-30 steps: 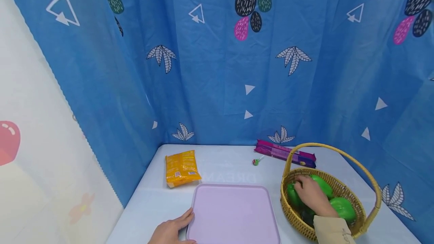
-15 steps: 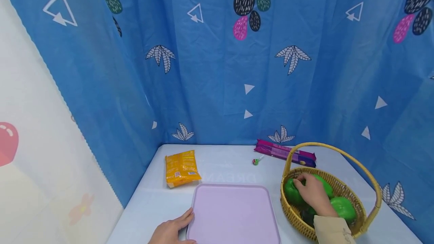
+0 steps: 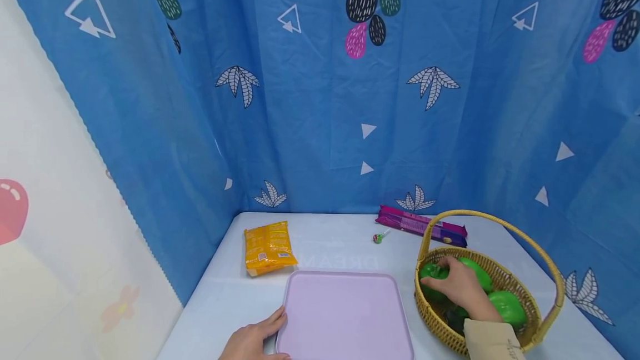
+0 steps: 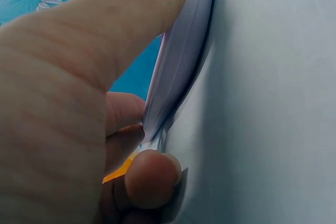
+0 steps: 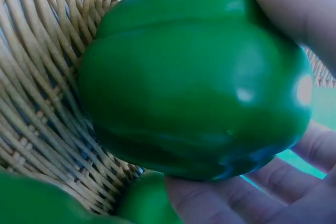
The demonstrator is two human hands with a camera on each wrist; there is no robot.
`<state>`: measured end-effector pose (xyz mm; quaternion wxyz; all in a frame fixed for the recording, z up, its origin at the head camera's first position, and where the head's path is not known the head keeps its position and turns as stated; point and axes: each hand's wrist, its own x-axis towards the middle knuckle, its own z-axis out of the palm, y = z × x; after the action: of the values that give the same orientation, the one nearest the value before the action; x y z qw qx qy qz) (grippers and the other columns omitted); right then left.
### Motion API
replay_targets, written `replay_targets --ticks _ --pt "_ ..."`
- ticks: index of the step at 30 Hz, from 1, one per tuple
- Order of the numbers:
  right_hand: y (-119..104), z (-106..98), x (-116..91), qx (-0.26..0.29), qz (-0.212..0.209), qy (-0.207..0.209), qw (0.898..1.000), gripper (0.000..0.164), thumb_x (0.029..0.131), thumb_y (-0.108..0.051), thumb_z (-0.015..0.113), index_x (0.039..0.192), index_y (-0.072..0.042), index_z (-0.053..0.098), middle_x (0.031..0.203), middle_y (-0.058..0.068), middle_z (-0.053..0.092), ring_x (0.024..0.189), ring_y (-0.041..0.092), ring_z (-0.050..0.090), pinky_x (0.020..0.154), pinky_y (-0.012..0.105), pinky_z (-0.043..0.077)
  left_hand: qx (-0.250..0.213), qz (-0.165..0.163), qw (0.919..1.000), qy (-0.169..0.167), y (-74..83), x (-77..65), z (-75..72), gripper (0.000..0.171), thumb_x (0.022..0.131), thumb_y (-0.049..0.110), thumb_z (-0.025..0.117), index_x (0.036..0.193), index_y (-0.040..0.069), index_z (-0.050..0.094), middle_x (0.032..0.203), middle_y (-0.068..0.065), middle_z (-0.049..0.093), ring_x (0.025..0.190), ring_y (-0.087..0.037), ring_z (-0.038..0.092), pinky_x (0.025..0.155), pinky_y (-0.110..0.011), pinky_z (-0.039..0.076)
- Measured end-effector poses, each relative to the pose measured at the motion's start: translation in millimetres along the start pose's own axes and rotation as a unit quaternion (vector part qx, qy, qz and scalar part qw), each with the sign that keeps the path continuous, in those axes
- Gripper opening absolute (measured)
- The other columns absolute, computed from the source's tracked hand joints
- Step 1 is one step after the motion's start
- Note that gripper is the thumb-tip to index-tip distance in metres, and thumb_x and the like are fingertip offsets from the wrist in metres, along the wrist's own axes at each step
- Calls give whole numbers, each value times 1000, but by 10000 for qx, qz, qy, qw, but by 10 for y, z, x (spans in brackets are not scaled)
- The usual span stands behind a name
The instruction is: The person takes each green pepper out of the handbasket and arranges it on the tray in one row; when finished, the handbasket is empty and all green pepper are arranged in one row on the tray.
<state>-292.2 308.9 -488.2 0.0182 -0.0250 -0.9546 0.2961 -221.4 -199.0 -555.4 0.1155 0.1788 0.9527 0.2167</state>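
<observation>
My right hand (image 3: 465, 289) reaches into a wicker basket (image 3: 431, 321) and grips a green bell pepper (image 5: 194, 82) near the basket's left wall. In the right wrist view the thumb lies on one side of the pepper and fingers on the other. Two more green peppers sit in the basket, one behind the hand and a rounder pepper (image 3: 507, 308) by the sleeve. A dark green round thing (image 3: 455, 318) lies below the hand, partly hidden. My left hand (image 3: 252, 340) rests against the left edge of a lilac tray (image 3: 345, 315), thumb and fingers spread along its side.
An orange snack packet (image 3: 269, 249) lies behind the tray on the left. A lollipop (image 3: 378, 238) and a long purple packet (image 3: 420, 225) lie at the back right. The basket's tall handle (image 3: 492, 219) arches over its opening. A blue curtain (image 3: 320, 99) hangs behind the table.
My right hand has shifted its hold on the left pepper, the thumb now spread around its near side. The pepper shows more plainly than a second ago. The left hand stays at the tray.
</observation>
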Motion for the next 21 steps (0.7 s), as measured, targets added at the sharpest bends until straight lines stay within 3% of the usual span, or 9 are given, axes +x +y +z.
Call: replay_targets --ticks 6,14,21 --pt "-28 -23 -1 181 114 -144 9997 84 76 -60 85 124 4 58 108 19 68 80 23 63 61 40 55 57 63 10000 21 -11 3 9 91 81 79 65 151 23 54 160 7 48 127 -28 64 99 -52 58" --pt "-147 -218 -58 94 63 5 9999 85 81 -63 80 129 4 58 119 26 66 92 31 66 66 44 57 20 146 9999 84 -42 19 -3 93 80 79 65 152 23 52 158 6 50 124 -23 66 98 -51 58" --pt "-415 -420 -241 16 -79 155 9998 89 82 -62 79 134 5 53 124 28 64 95 33 64 68 43 57 -79 126 9999 81 -55 7 17 91 80 77 68 152 23 53 157 5 52 124 -24 66 97 -51 59"
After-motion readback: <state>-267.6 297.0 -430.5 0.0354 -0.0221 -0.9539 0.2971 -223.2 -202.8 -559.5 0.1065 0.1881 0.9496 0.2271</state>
